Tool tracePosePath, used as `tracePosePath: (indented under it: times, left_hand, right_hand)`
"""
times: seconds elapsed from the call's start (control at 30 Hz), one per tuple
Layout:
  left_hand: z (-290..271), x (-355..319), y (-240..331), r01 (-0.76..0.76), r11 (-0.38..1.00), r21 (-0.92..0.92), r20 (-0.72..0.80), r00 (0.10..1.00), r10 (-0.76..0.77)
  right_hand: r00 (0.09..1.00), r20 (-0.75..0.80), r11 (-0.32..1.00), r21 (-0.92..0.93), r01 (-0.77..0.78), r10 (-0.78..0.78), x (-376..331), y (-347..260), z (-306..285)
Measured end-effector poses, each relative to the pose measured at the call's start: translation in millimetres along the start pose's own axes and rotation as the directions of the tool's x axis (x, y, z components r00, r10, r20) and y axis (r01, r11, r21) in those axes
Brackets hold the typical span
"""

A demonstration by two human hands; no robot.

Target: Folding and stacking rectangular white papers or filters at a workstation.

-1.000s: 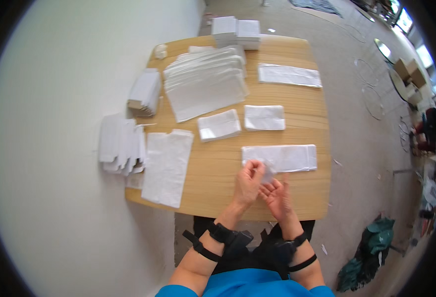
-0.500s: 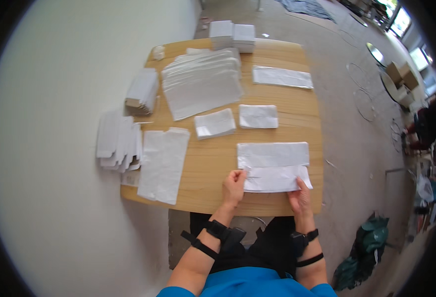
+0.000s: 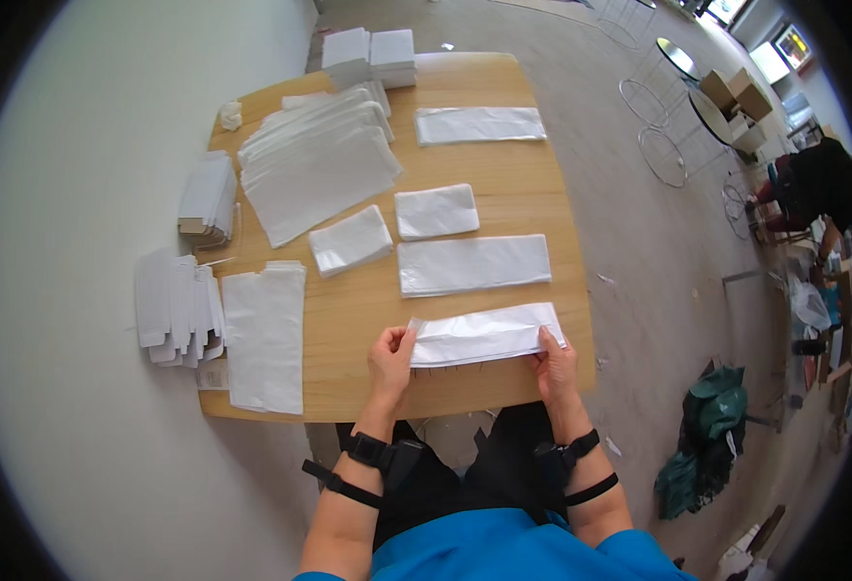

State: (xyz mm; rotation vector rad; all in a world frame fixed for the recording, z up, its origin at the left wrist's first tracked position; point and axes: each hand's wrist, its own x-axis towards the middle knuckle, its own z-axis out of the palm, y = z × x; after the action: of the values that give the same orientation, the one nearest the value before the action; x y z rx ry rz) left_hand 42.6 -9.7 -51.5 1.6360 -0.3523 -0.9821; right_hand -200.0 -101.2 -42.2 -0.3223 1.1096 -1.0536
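A long folded white sheet (image 3: pixel 484 334), thin and slightly shiny, is between my hands near the table's front edge. My left hand (image 3: pixel 390 366) pinches its left end, thumb on top. My right hand (image 3: pixel 554 365) grips its right end with the thumb pressed on the upper face. Just beyond it lies a similar folded white strip (image 3: pixel 474 265), apart from the held one. Two smaller folded white packets, a left one (image 3: pixel 350 240) and a right one (image 3: pixel 437 212), rest farther back. At the far right is another long folded strip (image 3: pixel 481 126).
Large white sheets (image 3: pixel 319 165) lie fanned out at the back left, with an upright white sheet stack (image 3: pixel 264 334) nearer me. White flat cartons (image 3: pixel 179 310) and small box stacks (image 3: pixel 206 194) line the wall side. Another person (image 3: pixel 813 184) bends at the far right.
The held sheet has come away from the strip behind it, toward me and slightly up. My view has shifted, so the table sits farther left. Both hands keep their hold.
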Motion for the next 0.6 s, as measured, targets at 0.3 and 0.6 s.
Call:
tracePosePath:
  times: [0.3,0.6]
  left_hand:
    - [-4.9,-45.9,21.4,-0.173,0.918,0.358,-0.023,0.981,0.194]
    - [86.9,-92.4,3.2,-0.174,0.952,0.253,0.291,0.952,0.097]
  right_hand:
    - [0.962,-0.194,0.833,-0.487,-0.264,0.191,-23.1,-52.9,-9.3]
    - [0.980,0.132,0.637,-0.744,0.199,-0.151,-30.8,-22.2,-32.0]
